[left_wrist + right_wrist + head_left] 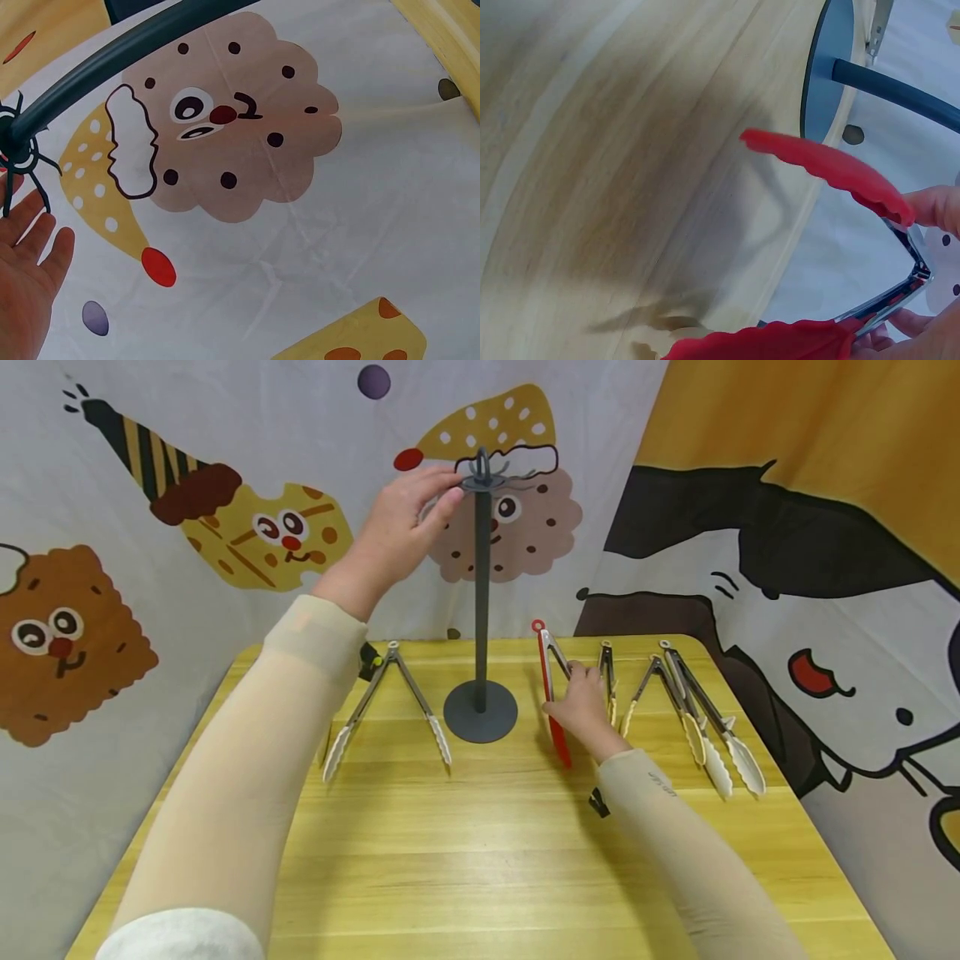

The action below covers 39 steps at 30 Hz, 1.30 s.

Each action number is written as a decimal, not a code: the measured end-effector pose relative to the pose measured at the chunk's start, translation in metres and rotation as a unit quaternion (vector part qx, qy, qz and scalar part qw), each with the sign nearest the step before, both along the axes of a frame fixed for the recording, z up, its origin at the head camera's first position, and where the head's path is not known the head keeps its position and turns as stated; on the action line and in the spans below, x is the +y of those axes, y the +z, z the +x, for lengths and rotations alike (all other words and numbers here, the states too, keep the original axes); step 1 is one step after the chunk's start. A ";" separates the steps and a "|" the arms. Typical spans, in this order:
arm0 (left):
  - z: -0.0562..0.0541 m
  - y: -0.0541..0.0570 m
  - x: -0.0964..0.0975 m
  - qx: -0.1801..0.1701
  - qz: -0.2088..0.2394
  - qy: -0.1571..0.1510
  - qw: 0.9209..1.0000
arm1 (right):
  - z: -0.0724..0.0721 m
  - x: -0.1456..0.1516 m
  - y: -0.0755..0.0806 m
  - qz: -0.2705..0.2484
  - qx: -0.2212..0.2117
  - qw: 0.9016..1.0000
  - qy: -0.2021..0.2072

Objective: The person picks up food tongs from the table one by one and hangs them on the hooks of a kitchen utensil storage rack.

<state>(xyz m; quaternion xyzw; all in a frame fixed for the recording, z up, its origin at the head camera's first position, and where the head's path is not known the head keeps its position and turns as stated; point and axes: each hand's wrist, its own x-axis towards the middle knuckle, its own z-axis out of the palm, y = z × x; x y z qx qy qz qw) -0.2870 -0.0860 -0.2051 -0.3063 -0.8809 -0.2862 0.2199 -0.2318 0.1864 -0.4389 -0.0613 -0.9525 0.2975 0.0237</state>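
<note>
My left hand reaches to the top of a dark grey stand, its fingers near straight beside the small hooks of the rack head. Whether the fingertips touch the hooks is hard to tell. My right hand grips a pair of red-tipped tongs to the right of the stand's round base. In the right wrist view the tongs' red scalloped tips are spread apart, above the tabletop.
White-tipped tongs stand spread on the wooden table, left of the stand. Several more tongs, some with cream tips and some with white tips, are at the right. A printed cloth hangs behind the table.
</note>
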 end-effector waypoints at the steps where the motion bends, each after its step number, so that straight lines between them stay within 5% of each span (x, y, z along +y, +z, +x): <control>1: 0.000 0.000 0.000 0.001 0.000 0.000 1.000 | 0.000 0.000 0.000 -0.004 0.000 1.000 0.001; 16: 0.000 0.000 -0.001 -0.003 -0.004 0.003 1.000 | 0.004 0.005 0.015 -0.017 0.079 0.996 0.025; 39: -0.001 0.000 0.001 -0.007 -0.009 0.006 1.000 | 0.009 0.009 0.047 -0.022 0.220 0.974 0.054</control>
